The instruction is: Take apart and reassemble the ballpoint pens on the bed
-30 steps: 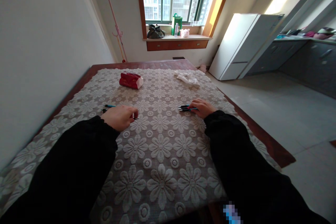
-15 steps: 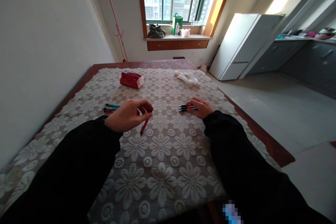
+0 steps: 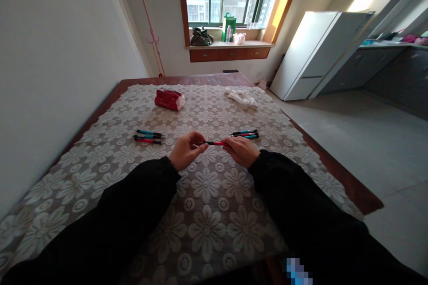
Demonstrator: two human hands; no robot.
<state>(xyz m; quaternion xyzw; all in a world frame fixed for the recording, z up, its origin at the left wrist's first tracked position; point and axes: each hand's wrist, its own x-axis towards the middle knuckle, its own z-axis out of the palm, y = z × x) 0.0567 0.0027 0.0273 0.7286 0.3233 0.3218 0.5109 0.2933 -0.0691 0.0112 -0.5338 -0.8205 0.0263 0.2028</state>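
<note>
A red and black pen [image 3: 216, 143] lies level between my two hands, above the middle of the tablecloth. My left hand [image 3: 187, 149] pinches its black end between thumb and fingers. At the other end, my right hand [image 3: 242, 149] is closed round the red part. Just behind my right hand, a small group of pens [image 3: 247, 132] in blue, red and black rests on the cloth, partly covered by the hand. To the left of my left hand lie more pens [image 3: 149, 136], two blue and black and one red and black, side by side.
A floral lace tablecloth [image 3: 205, 182] covers the wooden table [image 3: 363, 198]. Farther back lie a red packet [image 3: 169, 99] and a crumpled white plastic bag [image 3: 242, 97]. Beyond the table are a windowsill with bags, a white fridge [image 3: 307, 53] and a pink stand [image 3: 147, 18].
My left hand has moved right and the pen has turned from hanging down to level. My right hand has left the right-hand pens, come toward the middle and taken the pen's red end.
</note>
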